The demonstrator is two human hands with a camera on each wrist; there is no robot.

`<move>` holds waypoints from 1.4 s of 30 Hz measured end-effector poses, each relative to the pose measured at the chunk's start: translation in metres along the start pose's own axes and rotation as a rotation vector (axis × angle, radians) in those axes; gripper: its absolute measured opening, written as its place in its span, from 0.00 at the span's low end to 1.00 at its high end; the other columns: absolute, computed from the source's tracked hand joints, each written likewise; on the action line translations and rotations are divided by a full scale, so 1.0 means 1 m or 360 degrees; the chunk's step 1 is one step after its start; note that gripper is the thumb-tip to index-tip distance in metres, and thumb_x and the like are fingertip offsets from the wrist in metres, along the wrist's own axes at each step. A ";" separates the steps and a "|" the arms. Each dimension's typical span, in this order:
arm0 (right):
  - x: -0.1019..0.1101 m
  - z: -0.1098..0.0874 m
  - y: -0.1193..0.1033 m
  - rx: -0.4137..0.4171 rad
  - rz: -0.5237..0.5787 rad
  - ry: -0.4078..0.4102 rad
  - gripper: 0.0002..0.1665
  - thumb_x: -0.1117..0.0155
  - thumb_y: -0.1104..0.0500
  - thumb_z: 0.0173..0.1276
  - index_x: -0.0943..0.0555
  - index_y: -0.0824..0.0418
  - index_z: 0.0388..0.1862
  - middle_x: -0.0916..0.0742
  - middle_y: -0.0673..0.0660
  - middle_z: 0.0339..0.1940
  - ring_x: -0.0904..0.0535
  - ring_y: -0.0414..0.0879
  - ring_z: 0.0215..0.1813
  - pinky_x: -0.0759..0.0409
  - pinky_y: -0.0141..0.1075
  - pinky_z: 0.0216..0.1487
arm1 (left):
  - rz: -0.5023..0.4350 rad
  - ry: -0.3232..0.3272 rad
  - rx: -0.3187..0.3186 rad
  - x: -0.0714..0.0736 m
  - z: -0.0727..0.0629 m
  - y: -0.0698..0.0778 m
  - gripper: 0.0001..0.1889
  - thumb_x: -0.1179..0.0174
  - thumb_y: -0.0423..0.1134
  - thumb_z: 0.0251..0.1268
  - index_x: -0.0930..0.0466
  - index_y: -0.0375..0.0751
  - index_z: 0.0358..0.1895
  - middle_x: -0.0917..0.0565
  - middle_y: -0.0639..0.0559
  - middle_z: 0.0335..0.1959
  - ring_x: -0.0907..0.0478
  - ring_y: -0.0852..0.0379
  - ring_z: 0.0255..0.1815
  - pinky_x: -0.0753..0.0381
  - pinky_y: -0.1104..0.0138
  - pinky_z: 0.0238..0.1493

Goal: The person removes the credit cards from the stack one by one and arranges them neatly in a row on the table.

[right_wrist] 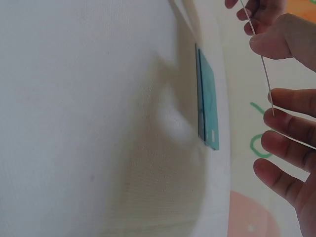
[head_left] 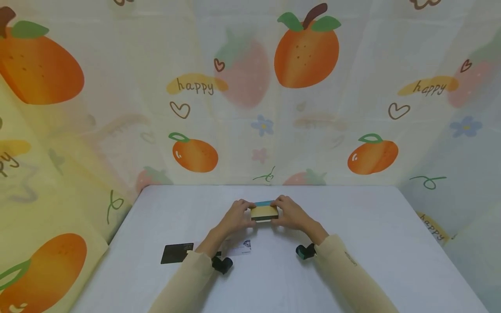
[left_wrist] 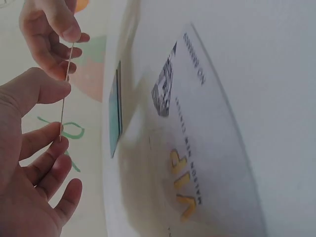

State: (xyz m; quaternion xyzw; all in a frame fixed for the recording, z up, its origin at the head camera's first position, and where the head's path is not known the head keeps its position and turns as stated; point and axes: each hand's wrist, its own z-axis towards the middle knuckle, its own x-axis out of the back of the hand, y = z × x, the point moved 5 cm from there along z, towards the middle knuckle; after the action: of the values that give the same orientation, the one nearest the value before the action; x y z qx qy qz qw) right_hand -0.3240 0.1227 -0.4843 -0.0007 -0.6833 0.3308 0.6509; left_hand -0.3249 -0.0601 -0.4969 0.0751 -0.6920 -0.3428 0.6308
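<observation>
A thin yellow card (head_left: 264,211) with a dark stripe along its near edge is held level above the table by both hands. My left hand (head_left: 238,214) pinches its left end, thumb on one side and fingers on the other. The right hand (head_left: 288,213) pinches the opposite end in the same way. Both wrist views show this card (left_wrist: 62,111) edge-on as a fine line. Beneath and beyond it lies a teal card (right_wrist: 209,98) on the table, apparently stacked on another card, its far part showing in the head view between the hands.
A black card (head_left: 177,253) lies on the white table (head_left: 352,261) left of the left forearm. Near that wrist is a pale, see-through VIP card (left_wrist: 212,123), partly hidden by the arm in the head view. A fruit-printed cloth (head_left: 242,143) hangs behind the table.
</observation>
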 end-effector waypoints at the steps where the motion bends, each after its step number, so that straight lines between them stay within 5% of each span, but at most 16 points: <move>1: 0.000 -0.002 -0.001 0.0008 0.0005 0.0005 0.29 0.28 0.52 0.55 0.20 0.62 0.55 0.20 0.57 0.51 0.26 0.50 0.53 0.25 0.46 0.58 | -0.0003 0.0004 -0.0005 0.001 -0.002 0.001 0.28 0.30 0.43 0.52 0.22 0.43 0.59 0.24 0.44 0.57 0.30 0.46 0.59 0.27 0.53 0.61; 11: -0.005 -0.016 -0.009 0.0046 0.0067 0.0052 0.28 0.27 0.52 0.55 0.20 0.60 0.54 0.20 0.57 0.49 0.26 0.48 0.50 0.24 0.45 0.54 | -0.0048 -0.0012 0.0076 -0.001 -0.020 0.002 0.28 0.30 0.44 0.53 0.23 0.46 0.61 0.25 0.45 0.60 0.32 0.47 0.62 0.28 0.51 0.64; 27: -0.008 -0.033 -0.019 0.0022 0.0119 0.0063 0.29 0.26 0.53 0.55 0.20 0.59 0.56 0.20 0.56 0.52 0.25 0.48 0.55 0.24 0.47 0.58 | -0.0059 0.0069 0.0040 0.000 -0.041 0.010 0.27 0.28 0.44 0.51 0.20 0.44 0.57 0.22 0.45 0.55 0.29 0.49 0.56 0.25 0.53 0.59; 42: -0.013 -0.036 -0.019 0.0083 0.0051 0.0035 0.28 0.25 0.53 0.53 0.19 0.60 0.53 0.20 0.54 0.49 0.25 0.47 0.53 0.23 0.47 0.57 | -0.0022 0.0040 0.0055 -0.005 -0.050 0.012 0.27 0.28 0.45 0.52 0.21 0.43 0.57 0.22 0.45 0.54 0.29 0.48 0.55 0.25 0.52 0.59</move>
State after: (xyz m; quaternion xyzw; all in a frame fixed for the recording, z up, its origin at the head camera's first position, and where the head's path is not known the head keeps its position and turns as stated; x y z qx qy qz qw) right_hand -0.2816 0.1184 -0.4898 0.0016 -0.6671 0.3589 0.6528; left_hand -0.2738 -0.0671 -0.4960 0.0951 -0.6894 -0.3341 0.6357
